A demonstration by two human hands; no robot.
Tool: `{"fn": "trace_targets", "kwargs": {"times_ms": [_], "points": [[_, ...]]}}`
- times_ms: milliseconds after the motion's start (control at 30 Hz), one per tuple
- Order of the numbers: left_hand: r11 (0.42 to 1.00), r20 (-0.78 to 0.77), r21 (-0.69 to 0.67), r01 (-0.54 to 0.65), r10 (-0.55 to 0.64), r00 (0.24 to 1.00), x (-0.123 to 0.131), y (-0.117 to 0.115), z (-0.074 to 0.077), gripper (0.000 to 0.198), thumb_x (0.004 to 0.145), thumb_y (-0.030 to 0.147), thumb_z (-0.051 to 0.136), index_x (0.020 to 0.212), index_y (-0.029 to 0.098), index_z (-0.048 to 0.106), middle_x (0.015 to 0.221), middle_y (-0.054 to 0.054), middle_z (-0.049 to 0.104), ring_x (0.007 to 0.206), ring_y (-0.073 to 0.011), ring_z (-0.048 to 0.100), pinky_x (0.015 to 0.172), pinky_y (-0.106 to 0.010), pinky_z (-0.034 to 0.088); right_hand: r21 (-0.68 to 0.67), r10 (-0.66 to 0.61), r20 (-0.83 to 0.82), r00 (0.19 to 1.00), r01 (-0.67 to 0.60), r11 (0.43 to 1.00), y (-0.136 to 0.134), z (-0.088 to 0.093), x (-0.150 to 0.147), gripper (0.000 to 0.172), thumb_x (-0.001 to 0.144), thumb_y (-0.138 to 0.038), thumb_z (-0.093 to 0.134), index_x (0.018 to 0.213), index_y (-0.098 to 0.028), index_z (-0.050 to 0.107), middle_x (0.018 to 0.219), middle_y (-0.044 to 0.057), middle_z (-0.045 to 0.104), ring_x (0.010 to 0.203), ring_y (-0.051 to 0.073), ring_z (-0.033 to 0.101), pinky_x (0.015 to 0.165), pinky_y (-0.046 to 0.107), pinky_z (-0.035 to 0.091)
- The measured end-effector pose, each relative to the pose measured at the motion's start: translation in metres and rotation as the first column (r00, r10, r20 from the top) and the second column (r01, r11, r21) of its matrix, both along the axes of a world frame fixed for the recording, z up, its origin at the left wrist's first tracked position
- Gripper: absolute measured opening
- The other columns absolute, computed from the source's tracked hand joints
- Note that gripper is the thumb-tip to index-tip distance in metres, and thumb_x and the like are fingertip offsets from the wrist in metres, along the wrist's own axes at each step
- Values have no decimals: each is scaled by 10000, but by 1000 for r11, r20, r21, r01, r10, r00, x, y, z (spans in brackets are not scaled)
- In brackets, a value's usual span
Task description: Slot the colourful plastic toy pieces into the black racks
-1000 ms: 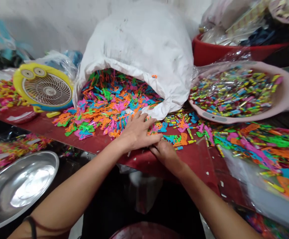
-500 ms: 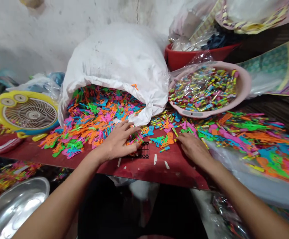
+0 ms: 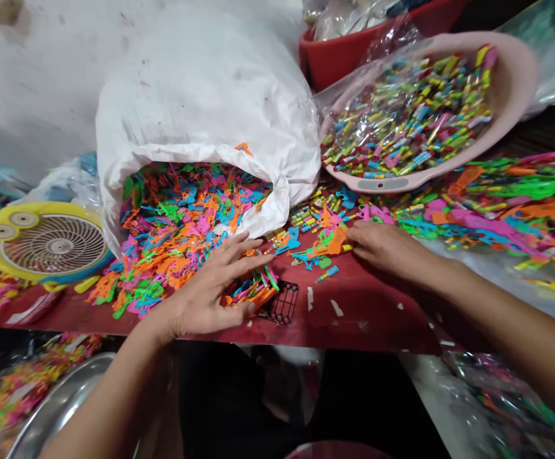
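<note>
The left hand [image 3: 205, 298], right hand [image 3: 385, 247] and forearms [image 3: 497, 307] are bare, and the legwear [image 3: 363, 408] is black.

Soft light, glints on clear plastic [image 3: 377, 120], darkness under red tabletop [image 3: 377, 322], blurred edges

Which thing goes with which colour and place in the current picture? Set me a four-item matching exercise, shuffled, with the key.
Things:
1. sack
2. fan
3. oval basin
4. grid

Colours and places:
A. black, on the red tabletop beside the left hand
B. pink, heaped with small multicoloured pieces
C. white, loose plastic pieces spilling from its open mouth
D. yellow and blue, at the far left of the tabletop

Pairs: 1-C, 2-D, 3-B, 4-A
</note>
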State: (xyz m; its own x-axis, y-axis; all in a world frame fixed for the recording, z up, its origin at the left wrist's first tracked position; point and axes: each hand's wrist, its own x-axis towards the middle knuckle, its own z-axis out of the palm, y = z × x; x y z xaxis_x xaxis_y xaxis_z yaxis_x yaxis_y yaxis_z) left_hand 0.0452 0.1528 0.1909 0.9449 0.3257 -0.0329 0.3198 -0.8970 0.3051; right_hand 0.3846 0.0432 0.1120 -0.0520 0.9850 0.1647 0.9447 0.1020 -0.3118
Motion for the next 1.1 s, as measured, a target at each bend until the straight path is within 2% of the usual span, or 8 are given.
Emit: {"fn": "trace_targets", "kwargs": {"times_ms": [67,167,267,367,600,700,867,1100], "points": [[1000,9,-5,16,-16,1000,0,0,0,659,857,369,642,1469,363,398,1623,-20,250,1516,-359,140,1208,-624,214,5,-14,-318,948,16,1000,2,-3,-8,91,815,-230,570,797,-171,637,759,23,602,681,138,527,623,247,353],[999,31,-27,27,-26,999,0,0,2,589,849,337,640,1410,333,459,1603,-29,292,1514,-340,170,1203,-604,257,-135,-105,-774,624,0,991,7,-11,-34,191,717,-334,676,807,-176,619,640,-26,583,584,116,519,553,224,379],[999,38,-29,25,-24,999,-1,0,5,543,833,294,642,1357,331,504,1586,-22,331,1509,-333,201,1201,-593,276,-220,-170,-941,293,-146,965,12,-14,-65,220,642,-302,724,776,-179,600,666,-14,622,603,119,563,549,224,436],[999,20,-33,26,-25,999,-2,1,6,523,834,298,645,1341,329,522,1578,-25,354,1513,-332,198,1206,-588,273,-216,-186,-974,126,-298,930,19,-15,-89,173,640,-232,709,780,-177,624,705,2,652,624,120,596,575,231,488],[999,3,-32,26,-25,1000,-3,2,5,528,825,324,645,1341,325,531,1572,-27,378,1518,-327,189,1218,-579,254,-182,-122,-973,196,-326,928,47,-35,-117,91,657,-157,663,707,-186,593,597,-33,634,538,114,599,536,230,488],[999,-7,-33,26,-26,1000,-5,3,5,560,832,341,641,1376,334,510,1589,-21,346,1519,-337,173,1216,-591,243,-169,-72,-949,307,-301,939,51,-41,-123,82,672,-148,650,706,-182,584,564,-42,602,500,108,552,489,224,422],[1000,-54,-8,10,-10,998,-6,0,12,632,857,386,636,1456,369,438,1628,-5,261,1514,-344,184,1213,-598,234,-10,101,-879,467,-230,973,50,-45,-130,103,677,-86,629,747,-161,619,597,-51,578,572,92,514,553,215,361],[993,-48,102,-61,67,997,-8,-17,20,684,833,501,669,1463,398,426,1629,-13,252,1490,-373,232,1212,-633,167,3,126,-855,502,-239,971,50,-42,-134,99,681,-79,623,698,-169,586,574,-67,543,552,78,473,550,203,339]]}}
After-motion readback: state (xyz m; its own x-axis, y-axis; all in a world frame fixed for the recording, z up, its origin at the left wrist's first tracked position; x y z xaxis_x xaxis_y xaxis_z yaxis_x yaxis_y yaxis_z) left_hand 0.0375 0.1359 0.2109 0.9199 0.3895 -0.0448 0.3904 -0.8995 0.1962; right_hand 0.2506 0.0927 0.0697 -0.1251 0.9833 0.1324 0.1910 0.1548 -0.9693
